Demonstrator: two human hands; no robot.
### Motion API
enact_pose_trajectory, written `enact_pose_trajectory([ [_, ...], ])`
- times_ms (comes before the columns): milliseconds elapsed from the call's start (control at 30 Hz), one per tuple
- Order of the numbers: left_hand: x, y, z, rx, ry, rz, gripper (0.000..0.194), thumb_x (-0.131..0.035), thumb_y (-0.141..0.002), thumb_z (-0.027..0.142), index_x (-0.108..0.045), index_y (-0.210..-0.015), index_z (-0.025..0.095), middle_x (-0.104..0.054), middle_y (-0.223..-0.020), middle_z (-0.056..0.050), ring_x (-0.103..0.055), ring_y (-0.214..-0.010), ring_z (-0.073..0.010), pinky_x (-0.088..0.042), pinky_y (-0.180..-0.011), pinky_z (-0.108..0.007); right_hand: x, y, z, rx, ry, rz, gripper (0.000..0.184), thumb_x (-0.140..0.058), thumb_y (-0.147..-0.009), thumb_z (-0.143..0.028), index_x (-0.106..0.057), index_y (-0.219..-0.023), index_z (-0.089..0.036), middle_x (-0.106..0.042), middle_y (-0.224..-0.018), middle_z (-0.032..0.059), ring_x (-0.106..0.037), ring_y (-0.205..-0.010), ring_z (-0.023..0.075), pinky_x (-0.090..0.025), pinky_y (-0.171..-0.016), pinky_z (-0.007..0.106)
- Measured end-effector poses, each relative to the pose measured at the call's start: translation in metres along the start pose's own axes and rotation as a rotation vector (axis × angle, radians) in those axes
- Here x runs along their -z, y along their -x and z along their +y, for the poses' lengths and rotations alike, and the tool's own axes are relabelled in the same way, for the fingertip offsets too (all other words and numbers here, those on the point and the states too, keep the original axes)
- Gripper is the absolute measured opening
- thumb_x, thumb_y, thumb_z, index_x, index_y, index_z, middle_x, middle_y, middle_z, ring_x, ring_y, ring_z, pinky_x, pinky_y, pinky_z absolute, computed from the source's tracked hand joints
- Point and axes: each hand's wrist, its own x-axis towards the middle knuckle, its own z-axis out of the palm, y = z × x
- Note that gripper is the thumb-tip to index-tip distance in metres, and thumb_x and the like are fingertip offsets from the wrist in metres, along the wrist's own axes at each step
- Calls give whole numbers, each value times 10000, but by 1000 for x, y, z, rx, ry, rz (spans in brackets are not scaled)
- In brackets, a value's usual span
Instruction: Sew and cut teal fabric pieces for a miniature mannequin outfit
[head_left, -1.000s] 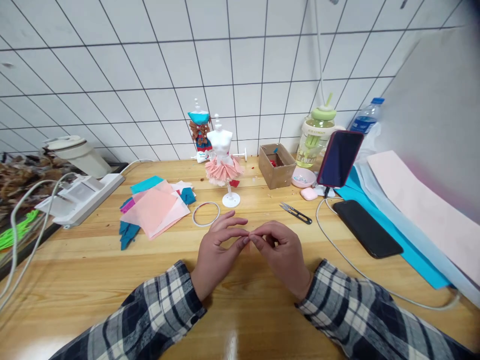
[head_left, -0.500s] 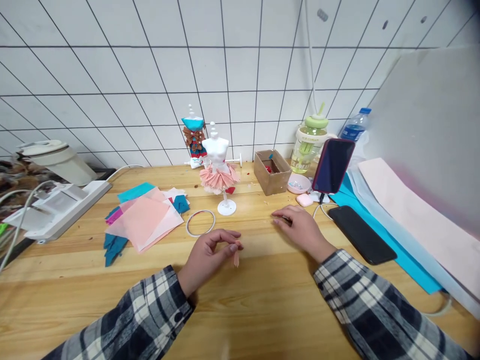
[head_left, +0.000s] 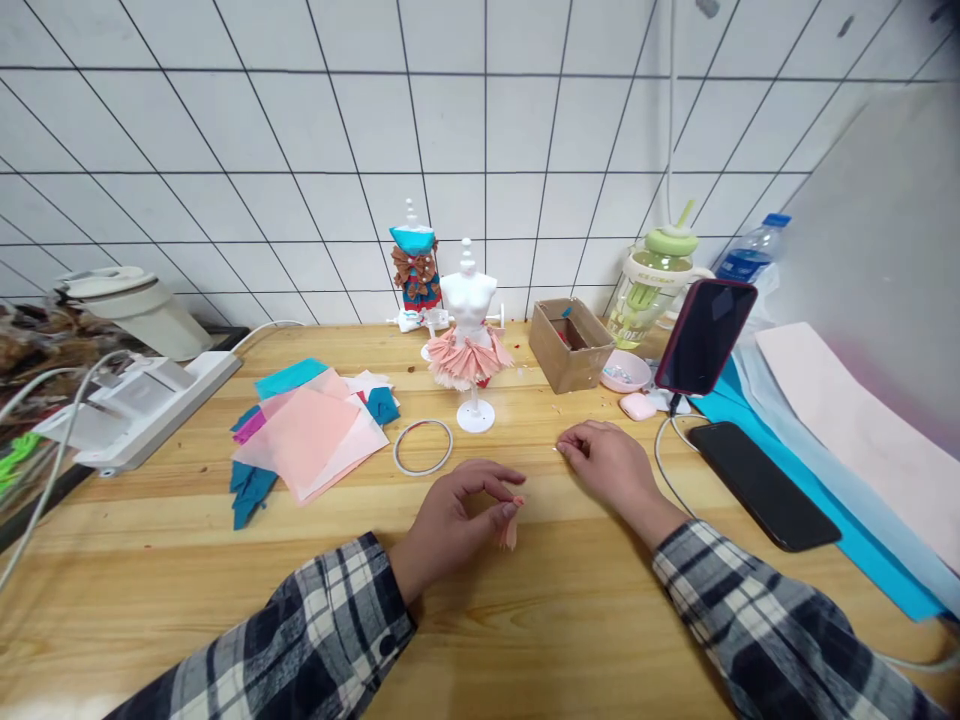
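Note:
My left hand (head_left: 469,515) pinches a small piece of pink crepe paper (head_left: 511,530) between thumb and fingertips; it hangs gathered at the top, over the tabletop. My right hand (head_left: 611,465) rests on the table with its fingers curled over the thread snips, which are almost wholly hidden beneath it. Beyond my hands stands a small white dress-form mannequin (head_left: 469,298) wearing a ruffled pink paper skirt (head_left: 469,358). A thin ring (head_left: 424,470) lies just past my left hand.
Pink and blue paper sheets (head_left: 315,440) are piled at left, near a white power strip (head_left: 165,410). A second dressed mannequin (head_left: 415,270), a cardboard box (head_left: 574,360), a pink dish (head_left: 625,372) and a drink bottle (head_left: 652,285) stand behind. Two phones and long paper sheets (head_left: 862,400) occupy the right.
My hands have parted from their shared pinch. The right moved right and came down over the thread snips; the left kept the pink crepe paper. The view has shifted slightly.

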Motion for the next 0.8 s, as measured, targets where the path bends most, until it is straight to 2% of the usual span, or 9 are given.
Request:
enact_pose_trajectory([
  [133,0,-1,5,-35,-117,-32,112,-706,-758,297,-725,-737,189,-482,-1408,-118,-459,-1272,-286,-379,-1014,-424,6,3,-12,24,-86,4,131,-536,-868,-253,-646,-817,-204,-649,-825,25,-561,-815,181,-374,-688,291],
  [200,-2,-1,8,-48,-165,-51,95,-716,-749,291,-743,-740,201,-409,-1468,-100,-412,-1310,-298,-338,-1047,-449,9,9,-22,101,-154,-1,123,-546,-871,-258,-641,-817,-203,-644,-808,23,-555,-812,180,-385,-712,299],
  [267,-7,1,11,-55,-195,-58,80,-729,-735,292,-750,-737,215,-427,-1459,-85,-418,-1302,-301,-314,-1061,-465,11,17,-34,182,-236,-18,118,-565,-869,-268,-646,-807,-209,-644,-788,18,-552,-787,176,-393,-713,303],
  [333,-14,4,13,-64,-191,-59,78,-743,-721,303,-747,-714,225,-543,-1362,-77,-504,-1215,-288,-345,-1035,-450,13,26,-44,228,-301,-7,111,-583,-862,-274,-654,-803,-212,-650,-784,22,-552,-773,175,-400,-703,305],
  [433,-23,7,16,-67,-127,-51,93,-720,-747,305,-733,-724,216,-712,-1054,-77,-626,-967,-228,-433,-923,-382,15,36,-53,269,-359,22,86,-607,-843,-255,-659,-790,-213,-649,-765,21,-550,-755,171,-404,-688,302],
  [533,-26,10,19,-49,-133,-46,107,-683,-784,299,-719,-758,202,-723,-792,-56,-629,-824,-195,-455,-835,-338,18,41,-55,302,-412,11,85,-611,-833,-233,-657,-764,-213,-638,-729,13,-546,-727,160,-405,-673,295],
  [633,-23,12,23,-39,-170,-99,141,-679,-788,320,-712,-725,198,-714,-736,-51,-617,-775,-188,-456,-795,-324,20,41,-53,246,-503,-1,109,-596,-836,-246,-659,-756,-206,-626,-696,9,-535,-673,144,-411,-624,277],
  [733,-19,13,26,-67,-145,-182,163,-658,-810,333,-717,-739,199,-701,-671,-46,-611,-736,-179,-455,-810,-330,20,40,-50,126,-643,-79,128,-587,-829,-271,-665,-762,-195,-615,-666,-1,-513,-597,123,-412,-548,247],
  [800,-18,13,25,-71,-128,-175,159,-650,-820,330,-718,-756,201,-698,-669,-45,-612,-747,-178,-452,-839,-342,19,39,-48,72,-704,-113,138,-596,-819,-292,-669,-761,-190,-616,-656,-5,-508,-576,117,-412,-527,236],
])
